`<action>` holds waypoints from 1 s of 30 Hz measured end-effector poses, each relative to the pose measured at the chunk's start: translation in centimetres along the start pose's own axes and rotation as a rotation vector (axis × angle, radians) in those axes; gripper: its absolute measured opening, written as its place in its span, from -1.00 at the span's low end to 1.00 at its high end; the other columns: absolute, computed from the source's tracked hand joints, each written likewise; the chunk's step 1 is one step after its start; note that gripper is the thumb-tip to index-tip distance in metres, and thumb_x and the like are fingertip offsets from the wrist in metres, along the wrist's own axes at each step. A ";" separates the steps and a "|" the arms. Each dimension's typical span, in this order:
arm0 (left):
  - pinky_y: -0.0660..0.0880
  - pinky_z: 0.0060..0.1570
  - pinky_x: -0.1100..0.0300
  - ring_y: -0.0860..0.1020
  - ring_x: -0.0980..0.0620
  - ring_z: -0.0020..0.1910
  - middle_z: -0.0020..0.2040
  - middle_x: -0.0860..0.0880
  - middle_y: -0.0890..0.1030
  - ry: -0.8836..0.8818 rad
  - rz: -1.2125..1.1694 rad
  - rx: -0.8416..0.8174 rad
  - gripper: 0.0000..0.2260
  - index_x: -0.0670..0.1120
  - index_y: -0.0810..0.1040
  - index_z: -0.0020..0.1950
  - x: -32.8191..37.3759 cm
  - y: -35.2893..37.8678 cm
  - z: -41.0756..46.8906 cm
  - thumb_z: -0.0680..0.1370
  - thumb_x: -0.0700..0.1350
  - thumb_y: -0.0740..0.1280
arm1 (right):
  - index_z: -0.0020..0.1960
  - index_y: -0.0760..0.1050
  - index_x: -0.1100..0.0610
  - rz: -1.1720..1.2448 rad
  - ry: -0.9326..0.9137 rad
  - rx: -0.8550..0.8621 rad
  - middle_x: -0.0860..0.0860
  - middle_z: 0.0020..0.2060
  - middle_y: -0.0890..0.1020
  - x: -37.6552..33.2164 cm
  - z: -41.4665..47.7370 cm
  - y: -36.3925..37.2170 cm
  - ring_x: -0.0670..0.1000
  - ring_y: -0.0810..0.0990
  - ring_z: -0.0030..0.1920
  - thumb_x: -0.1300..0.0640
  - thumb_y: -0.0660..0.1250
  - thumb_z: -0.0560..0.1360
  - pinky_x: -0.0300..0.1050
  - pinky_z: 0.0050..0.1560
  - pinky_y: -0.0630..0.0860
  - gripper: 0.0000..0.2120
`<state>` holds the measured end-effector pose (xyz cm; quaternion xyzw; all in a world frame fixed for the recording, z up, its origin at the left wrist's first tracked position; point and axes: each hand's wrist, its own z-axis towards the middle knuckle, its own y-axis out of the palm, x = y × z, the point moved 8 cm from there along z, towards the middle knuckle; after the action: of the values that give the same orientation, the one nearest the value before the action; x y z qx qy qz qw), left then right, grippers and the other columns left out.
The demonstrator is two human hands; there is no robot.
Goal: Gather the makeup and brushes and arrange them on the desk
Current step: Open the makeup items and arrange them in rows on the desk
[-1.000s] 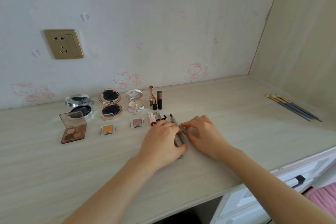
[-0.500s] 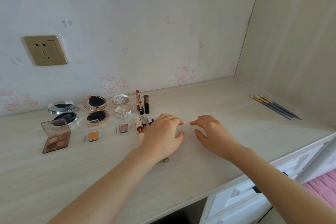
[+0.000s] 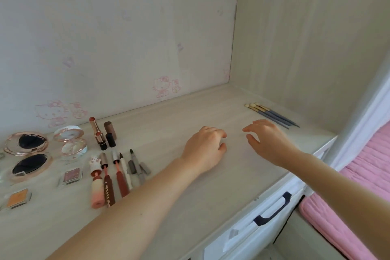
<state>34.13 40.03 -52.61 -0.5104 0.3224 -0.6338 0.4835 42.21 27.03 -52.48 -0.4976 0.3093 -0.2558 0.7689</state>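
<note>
Several makeup brushes (image 3: 272,115) with grey handles lie together at the desk's far right. My right hand (image 3: 267,140) hovers just left of them, fingers apart, holding nothing. My left hand (image 3: 205,149) rests on the pale desk (image 3: 190,196) with curled fingers and nothing in it. To the left lie lip glosses and liner pens (image 3: 118,175) in a row, two lipsticks (image 3: 99,135) standing behind them, open compacts (image 3: 27,154) and small eyeshadow pans (image 3: 71,176).
The wall (image 3: 105,38) with pink cat stickers rises behind the desk and a side panel (image 3: 306,38) closes its right end. A white drawer with a dark handle (image 3: 274,210) sits below the front edge. Pink bedding (image 3: 363,186) lies to the right.
Both hands left the liner pens and moved right across the desk toward the brushes. The view swung right, so the socket and the left palette dropped out of sight.
</note>
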 end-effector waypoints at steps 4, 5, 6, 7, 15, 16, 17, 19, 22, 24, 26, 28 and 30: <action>0.40 0.24 0.06 0.37 -0.05 0.33 0.31 -0.03 0.50 0.060 -0.015 -0.044 -0.68 -0.07 0.48 0.33 2.4 2.8 3.6 0.58 -0.09 0.19 | 0.22 0.55 0.06 -0.021 0.101 0.017 0.05 0.16 0.59 4.5 1.5 -1.1 0.08 0.53 0.18 0.10 0.22 0.56 -0.03 0.15 0.50 -0.73; 0.39 0.24 0.05 0.36 -0.06 0.33 0.32 -0.04 0.49 0.075 -0.010 -0.059 -0.67 -0.08 0.47 0.34 3.0 3.5 4.5 0.59 -0.09 0.18 | 0.22 0.55 0.05 -0.021 0.133 0.016 0.06 0.16 0.59 5.6 1.9 -1.3 0.10 0.55 0.15 0.10 0.22 0.56 -0.03 0.14 0.51 -0.73; 0.39 0.25 0.05 0.36 -0.07 0.33 0.33 -0.05 0.47 0.089 -0.007 -0.070 -0.67 -0.08 0.46 0.35 3.6 4.1 5.4 0.60 -0.08 0.18 | 0.21 0.56 0.05 -0.017 0.163 0.012 0.08 0.15 0.59 6.7 2.3 -1.4 0.12 0.55 0.12 0.10 0.21 0.56 -0.02 0.12 0.51 -0.73; 0.37 0.27 0.05 0.34 -0.07 0.34 0.35 -0.05 0.45 0.102 -0.007 -0.075 -0.66 -0.08 0.45 0.36 4.1 4.7 6.2 0.60 -0.07 0.18 | 0.19 0.56 0.07 -0.014 0.183 0.012 0.10 0.12 0.60 7.6 2.7 -1.5 0.14 0.56 0.08 0.11 0.20 0.56 -0.02 0.09 0.51 -0.74; 0.15 0.44 0.08 0.13 -0.08 0.49 0.53 -0.04 0.20 0.196 0.047 -0.153 -0.51 -0.06 0.20 0.53 7.1 8.2 12.2 0.62 0.03 0.14 | 0.22 0.54 0.14 0.060 0.372 0.047 0.11 0.13 0.62 14.6 5.6 -2.1 0.17 0.55 0.14 0.15 0.18 0.58 -0.08 0.16 0.44 -0.72; 0.15 0.44 0.07 0.13 -0.08 0.49 0.54 -0.03 0.19 0.205 0.054 -0.163 -0.50 -0.05 0.17 0.54 7.4 8.6 12.7 0.62 0.04 0.13 | 0.24 0.53 0.15 0.067 0.387 0.043 0.11 0.13 0.61 15.1 6.0 -2.1 0.17 0.55 0.14 0.15 0.18 0.58 -0.09 0.15 0.43 -0.72; 0.15 0.44 0.06 0.13 -0.08 0.49 0.54 -0.03 0.18 0.211 0.062 -0.174 -0.50 -0.04 0.16 0.54 7.7 9.0 13.1 0.62 0.06 0.12 | 0.25 0.52 0.15 0.069 0.393 0.040 0.12 0.13 0.61 15.4 6.4 -2.0 0.18 0.54 0.14 0.15 0.18 0.58 -0.09 0.14 0.44 -0.71; 0.18 0.41 0.04 0.17 -0.09 0.48 0.53 -0.04 0.20 0.215 0.091 -0.191 -0.51 -0.04 0.19 0.53 8.2 9.8 13.7 0.63 0.07 0.09 | 0.25 0.52 0.14 0.056 0.389 0.029 0.13 0.13 0.61 15.8 7.1 -1.9 0.17 0.55 0.12 0.15 0.19 0.58 -0.09 0.12 0.44 -0.72; 0.31 0.30 0.03 0.30 -0.10 0.40 0.47 -0.06 0.30 0.208 0.144 -0.159 -0.56 -0.06 0.32 0.46 8.6 10.1 13.9 0.63 0.09 0.07 | 0.22 0.54 0.14 0.026 0.369 -0.030 0.12 0.13 0.61 15.7 7.7 -1.0 0.15 0.56 0.11 0.15 0.19 0.59 -0.10 0.12 0.45 -0.74; 0.37 0.17 0.02 0.38 -0.12 0.30 0.37 -0.07 0.41 0.189 0.144 -0.109 -0.59 -0.07 0.41 0.36 8.8 9.8 13.9 0.62 0.11 0.09 | 0.18 0.57 0.14 0.009 0.351 -0.043 0.12 0.11 0.62 15.6 7.7 -0.5 0.15 0.57 0.11 0.15 0.21 0.59 -0.08 0.15 0.46 -0.76; 0.39 0.05 0.03 0.44 -0.14 0.20 0.24 -0.10 0.49 0.157 0.127 -0.046 -0.65 -0.09 0.48 0.23 8.7 9.1 13.8 0.62 0.10 0.10 | 0.15 0.59 0.15 0.025 0.350 -0.023 0.11 0.09 0.64 15.6 7.7 -0.5 0.13 0.58 0.09 0.14 0.24 0.57 -0.07 0.16 0.47 -0.77; 0.41 -0.01 0.02 0.48 -0.16 0.15 0.17 -0.13 0.52 0.111 0.086 0.016 -0.69 -0.14 0.51 0.15 8.2 8.2 13.8 0.62 0.04 0.13 | 0.09 0.62 0.16 0.026 0.340 -0.023 0.11 0.04 0.66 15.5 7.6 -0.4 0.14 0.59 0.05 0.15 0.25 0.57 -0.07 0.12 0.49 -0.80; 0.43 0.02 0.02 0.49 -0.19 0.17 0.17 -0.18 0.53 0.042 0.052 0.058 -0.73 -0.19 0.51 0.18 7.3 7.3 13.9 0.60 -0.07 0.17 | 0.02 0.64 0.17 0.013 0.328 -0.028 0.13 -0.01 0.67 15.2 7.6 -0.3 0.15 0.59 0.01 0.18 0.23 0.57 -0.04 0.09 0.51 -0.79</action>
<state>49.44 31.93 -53.03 -0.4741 0.3271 -0.6409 0.5073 58.06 20.89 -53.19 -0.4581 0.4374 -0.3240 0.7028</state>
